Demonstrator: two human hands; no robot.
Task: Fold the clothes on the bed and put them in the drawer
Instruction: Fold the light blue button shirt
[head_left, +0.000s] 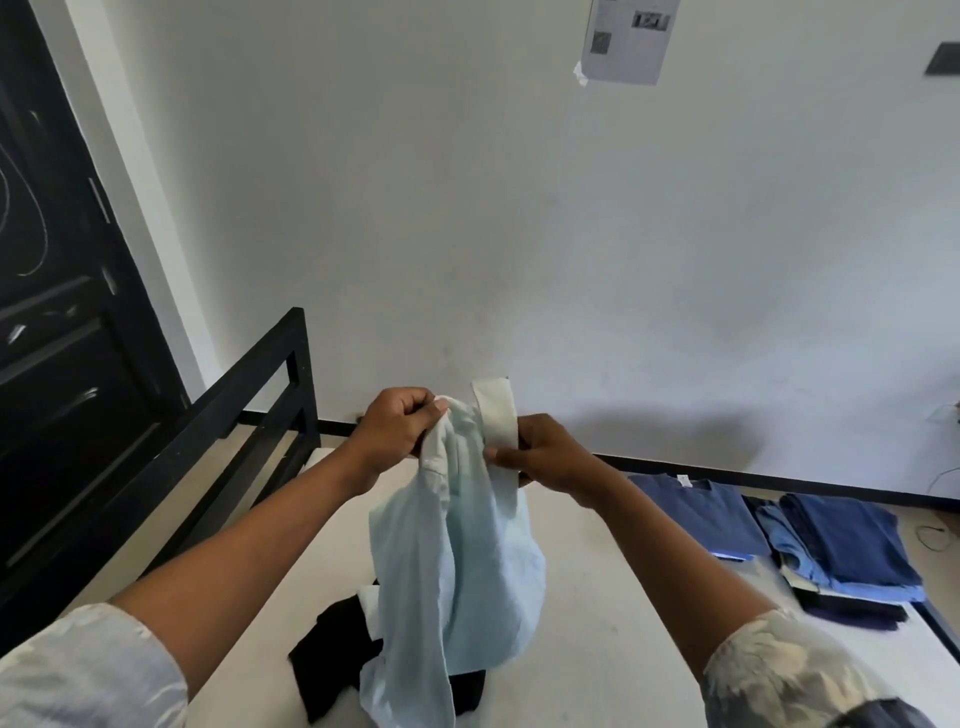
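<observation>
Left grip: left hand (400, 422) is curled tight on the top of the light blue shirt (467, 561).
Black cloth: black cloth (332, 660) lies in a heap on the bed (623, 597), under the hanging shirt, not folded yet.
Right grip: right hand (545, 457) pinches the shirt's white strip (493, 410).
Why up high: I think the shirt hangs down so its edges are easy to find.
Folded pile: blue clothes (852, 551) lie flat at the right, likely waiting.
Drawer: not in sight.

Black door (52, 312) left, taped paper sheet (628, 39), perhaps a switch plate (943, 60)
</observation>
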